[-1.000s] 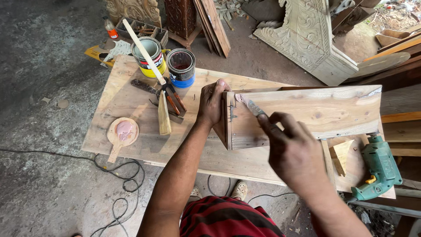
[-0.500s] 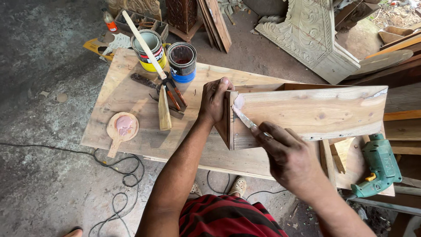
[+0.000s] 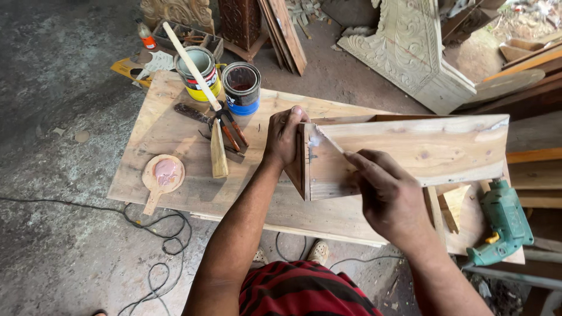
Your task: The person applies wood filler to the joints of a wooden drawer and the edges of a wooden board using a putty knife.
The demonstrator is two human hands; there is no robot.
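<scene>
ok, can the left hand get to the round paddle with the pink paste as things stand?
Probably yes. The left hand grips the corner of the wooden box, but the paddle lies on open board on that side; only the tools lie near the path. It would have to let go first.

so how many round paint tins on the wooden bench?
2. A yellow-banded round metal tin with a pale stick in it, and a blue-banded round metal tin just right of it, both at the bench's far-left edge. None visibly hidden.
</scene>
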